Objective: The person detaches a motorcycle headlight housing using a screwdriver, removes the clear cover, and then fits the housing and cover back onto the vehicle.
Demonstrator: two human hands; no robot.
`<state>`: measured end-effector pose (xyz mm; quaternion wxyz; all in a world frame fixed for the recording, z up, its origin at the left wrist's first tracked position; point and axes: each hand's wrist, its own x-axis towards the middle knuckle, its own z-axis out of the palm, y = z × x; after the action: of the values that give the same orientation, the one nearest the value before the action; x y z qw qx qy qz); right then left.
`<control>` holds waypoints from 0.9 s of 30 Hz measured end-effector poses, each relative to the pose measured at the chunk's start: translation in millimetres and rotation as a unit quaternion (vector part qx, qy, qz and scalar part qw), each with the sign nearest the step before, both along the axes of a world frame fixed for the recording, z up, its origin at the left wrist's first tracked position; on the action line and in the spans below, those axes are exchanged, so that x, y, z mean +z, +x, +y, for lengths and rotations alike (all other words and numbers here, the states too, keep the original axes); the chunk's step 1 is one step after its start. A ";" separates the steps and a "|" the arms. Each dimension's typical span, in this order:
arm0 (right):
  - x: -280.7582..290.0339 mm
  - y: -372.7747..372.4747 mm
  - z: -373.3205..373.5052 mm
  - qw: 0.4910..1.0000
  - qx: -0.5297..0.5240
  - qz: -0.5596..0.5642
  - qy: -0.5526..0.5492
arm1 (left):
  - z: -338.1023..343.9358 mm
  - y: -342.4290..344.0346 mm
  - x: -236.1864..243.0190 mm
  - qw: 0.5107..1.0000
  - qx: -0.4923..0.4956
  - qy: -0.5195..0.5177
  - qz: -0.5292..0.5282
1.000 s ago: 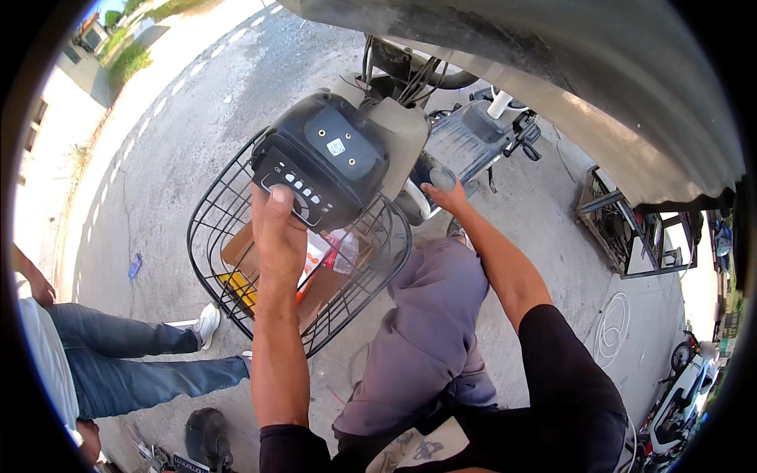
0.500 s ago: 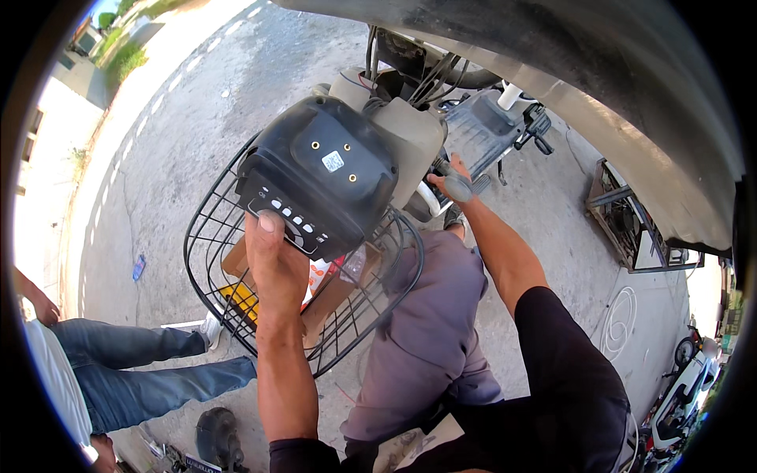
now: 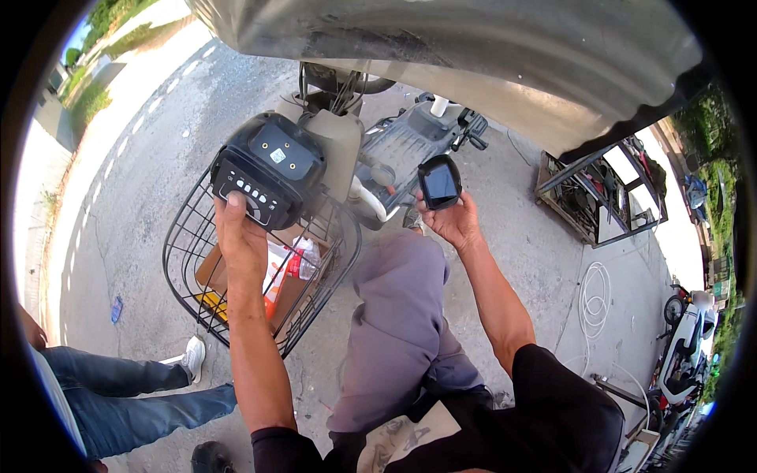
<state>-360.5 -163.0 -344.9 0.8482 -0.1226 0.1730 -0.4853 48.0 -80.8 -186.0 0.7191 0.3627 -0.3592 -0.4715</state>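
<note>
My left hand (image 3: 240, 236) is closed on the near edge of a black plastic scooter dashboard housing (image 3: 264, 158), with the thumb on its face beside a row of white symbols. The fingers beneath are hidden. The housing sits over the wire front basket (image 3: 185, 260), in front of the scooter's beige front body (image 3: 339, 146). In my right hand (image 3: 457, 225) is a small black round-cornered piece with a glossy, screen-like face (image 3: 439, 183). It is held upright above my knee, apart from the housing; I cannot tell its exact kind.
A cardboard box (image 3: 296, 307) with packets lies in the basket. At left stands a person in jeans (image 3: 150, 406). A metal frame rack (image 3: 599, 189), a coiled white hose (image 3: 593, 303) and a parked motorcycle (image 3: 686, 347) are at right. A grey sheet cover (image 3: 473, 47) hangs overhead.
My right hand has come nearer with the small black piece, whose glossy face now shows. My left hand keeps its hold on the housing. The whole view has shifted.
</note>
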 end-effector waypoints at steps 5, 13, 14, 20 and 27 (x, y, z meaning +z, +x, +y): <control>70.8 -11.6 47.2 0.994 0.022 -0.026 -0.106 | -4.1 -3.5 1.6 1.000 -0.014 -0.015 -0.012; 163.3 27.7 85.3 0.974 0.020 0.104 -0.202 | 6.2 -11.5 10.5 0.999 -0.027 -0.040 0.000; 171.5 37.2 89.0 0.968 0.017 0.124 -0.217 | 5.1 -13.1 10.6 0.999 -0.028 -0.039 -0.005; 202.5 88.9 95.0 0.941 0.018 0.194 -0.277 | 6.9 -7.0 7.8 0.999 -0.008 -0.032 -0.040; 214.9 129.0 98.9 0.889 -0.055 0.318 -0.323 | 4.8 -8.2 4.4 0.994 0.020 -0.033 -0.101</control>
<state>-231.5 -64.1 -130.1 0.6332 -0.5283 0.2734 -0.4951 39.8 -76.0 -181.7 0.7001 0.3914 -0.4380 -0.4060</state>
